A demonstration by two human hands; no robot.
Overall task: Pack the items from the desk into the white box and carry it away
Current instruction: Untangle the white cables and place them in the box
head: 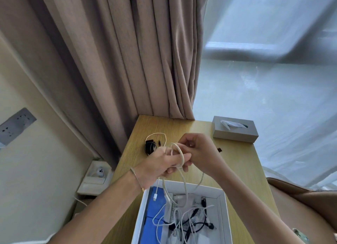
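Observation:
Above the wooden desk (237, 163), both hands work a white cable (179, 153). The cable is looped around the fingers of my left hand (160, 164), and my right hand (197, 152) pinches a strand of it. Loose ends of the cable hang down into the open white box (223, 194) at the desk's near edge. The box holds a blue item (155, 216), several white and black cables and white packets. A small black device with a thin cord (150, 146) lies on the desk behind my left hand.
A grey tissue box (235, 129) stands at the desk's far right corner. A small dark object (219, 150) lies right of my right hand. Curtains hang behind the desk, a wall socket with a white plug (99, 170) sits left, and a brown chair (306, 198) stands right.

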